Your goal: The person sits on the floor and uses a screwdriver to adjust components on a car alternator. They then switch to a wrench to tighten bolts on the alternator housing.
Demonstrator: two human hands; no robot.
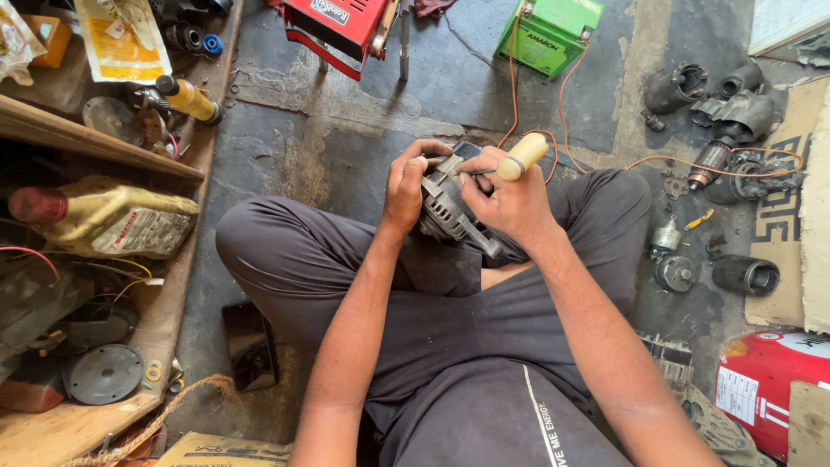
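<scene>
1. A person sits cross-legged on a stained concrete floor (363, 130), seen from above by a camera on their own head. Dark grey trousers fill the middle of the view.

2. The left hand (406, 183) wraps around the left side of a grey metal alternator (443, 207), its grip pressed closed on the ribbed housing, fingertips curled over the top edge. The alternator is held above the lap, between the two knees, tilted slightly.

3. The right hand (510, 203) is closed around a screwdriver (519, 157) with a pale cream handle. The handle sticks up past the thumb, and the thin metal shaft points left, its tip meeting the top of the alternator just beside the left fingers.

4. Orange wires (562, 95) run across the floor from behind the hands toward a green battery (549, 33) at the top of the view.

5. To the right lie several dark, greasy motor parts (726, 112), well apart from the hands, and a red canister (765, 380) sits at the lower right.

6. To the left is a low wooden shelf (95, 143) crowded with things, including a yellowish plastic oil jug (112, 220) with a red cap lying on its side and a round grey metal disc (104, 374).

7. A dark phone (251, 346) lies on the floor just beside the left knee.
</scene>
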